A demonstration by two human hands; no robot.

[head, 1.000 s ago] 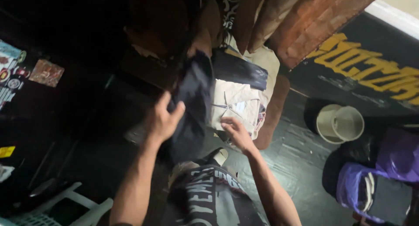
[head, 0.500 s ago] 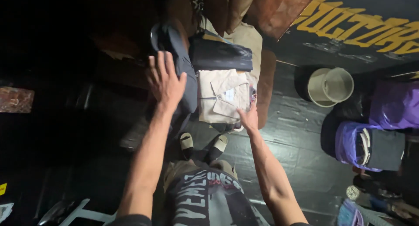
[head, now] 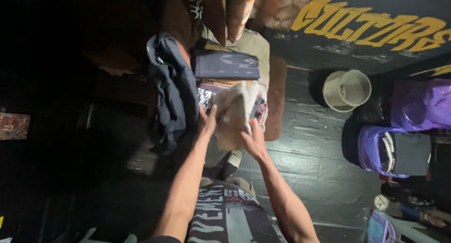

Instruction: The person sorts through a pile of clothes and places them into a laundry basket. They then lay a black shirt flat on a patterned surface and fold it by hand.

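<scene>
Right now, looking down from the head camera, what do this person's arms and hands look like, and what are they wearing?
Both arms are bare from wrist to above the elbow; no sleeves, gloves, watch or rings show on the left hand or right hand. Below them a dark T-shirt with large pale block lettering and a greyish print covers the chest.

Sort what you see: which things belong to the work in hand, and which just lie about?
In hand: left hand, right hand, beige garment, clothes pile, dark garment.
Lying about: bucket, purple bags, slippers.
</scene>
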